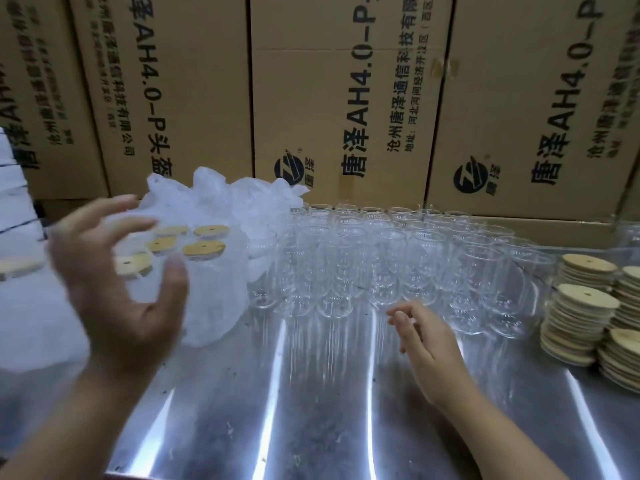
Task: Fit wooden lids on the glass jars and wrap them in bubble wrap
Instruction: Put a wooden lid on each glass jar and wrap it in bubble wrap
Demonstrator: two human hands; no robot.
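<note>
**Q:** Where are the jars sitting right now?

**A:** I'm seeing the bare glass jars point(398, 265) standing in close rows across the middle of the metal table point(311, 410), open mouths up. To their left, touching the block, at least 5 lidded jars point(204, 251) are standing inside white bubble wrap point(214, 202), with the round lids showing through it.

**Q:** And the spare lids?

**A:** Stacks of wooden lids point(585, 306) are piled at the table's right end, just beside the jars.

**Q:** What are the hands doing?

**A:** My left hand point(117, 282) is hovering in front of the wrapped group, blurred, fingers spread wide and curved, gripping nothing. My right hand point(426, 337) is hanging near the front row of jars, fingers relaxed and holding nothing.

**Q:** Behind all that?

**A:** Printed cardboard boxes point(346, 98) are standing along the back.
</note>
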